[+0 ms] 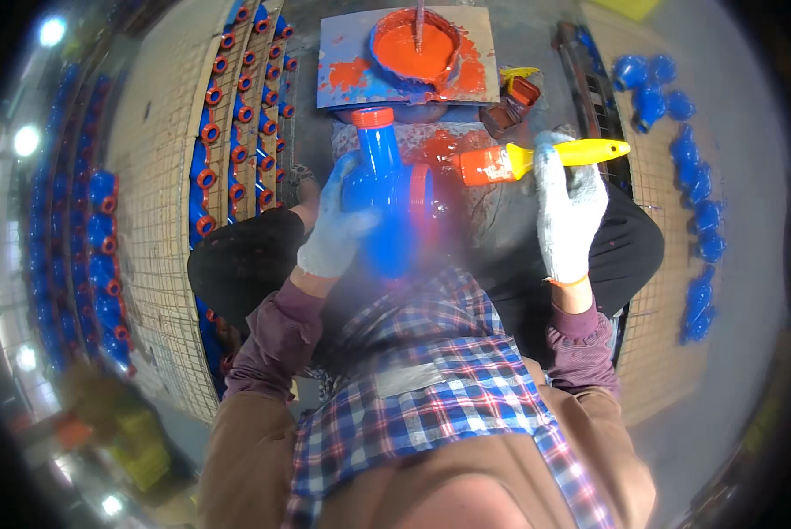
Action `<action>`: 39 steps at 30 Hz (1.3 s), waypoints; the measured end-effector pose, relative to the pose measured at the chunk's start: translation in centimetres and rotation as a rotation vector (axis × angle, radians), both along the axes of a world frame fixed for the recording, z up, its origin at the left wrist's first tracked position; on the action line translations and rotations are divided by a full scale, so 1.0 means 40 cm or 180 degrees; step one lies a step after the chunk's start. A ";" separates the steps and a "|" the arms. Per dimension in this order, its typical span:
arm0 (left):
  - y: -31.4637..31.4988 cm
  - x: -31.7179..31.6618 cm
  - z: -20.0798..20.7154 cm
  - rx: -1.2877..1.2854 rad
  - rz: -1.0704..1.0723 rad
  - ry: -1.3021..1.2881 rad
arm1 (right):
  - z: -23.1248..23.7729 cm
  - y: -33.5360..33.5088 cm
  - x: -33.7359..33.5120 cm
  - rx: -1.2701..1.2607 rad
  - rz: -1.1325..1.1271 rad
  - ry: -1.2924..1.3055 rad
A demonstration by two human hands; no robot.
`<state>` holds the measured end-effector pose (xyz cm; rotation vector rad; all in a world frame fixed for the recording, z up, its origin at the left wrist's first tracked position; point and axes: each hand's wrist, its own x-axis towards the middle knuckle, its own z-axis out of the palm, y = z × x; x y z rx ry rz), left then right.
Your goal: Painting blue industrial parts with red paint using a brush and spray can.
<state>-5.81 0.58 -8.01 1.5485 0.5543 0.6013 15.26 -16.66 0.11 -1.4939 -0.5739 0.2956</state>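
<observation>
My left hand [328, 234], in a white knit glove, is closed around a blue pipe fitting [380, 185] in front of my lap. One neck of the fitting points away from me and ends in a red rim; another red-rimmed end faces right. Its near part is blurred. To the right, my right hand [568, 212], also gloved, grips a paintbrush [594, 152] with a yellow handle. Its bristles are coated in red-orange paint and point left toward the fitting, apart from it. Beyond both hands, a round bowl [455, 40] of red-orange paint holds an upright stick [419, 31].
The bowl stands on a paint-splattered board [335, 40]. Rows of blue fittings with red ends [238, 150] line racks at my left. Several blue fittings [697, 181] lie at the right. A dark red container [506, 115] sits beside the board.
</observation>
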 end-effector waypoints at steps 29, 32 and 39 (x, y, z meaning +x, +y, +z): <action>-0.042 0.009 0.057 -0.1872 0.0160 -0.0341 | -0.001 0.023 -0.074 0.0662 -0.0159 0.0213; -0.053 0.016 0.079 -0.0031 0.0363 -0.0263 | 0.010 0.040 -0.030 0.0318 -0.0105 0.0209; -0.038 0.009 0.167 0.2374 0.0155 0.0212 | -0.010 0.144 0.066 -0.0528 0.0683 0.0176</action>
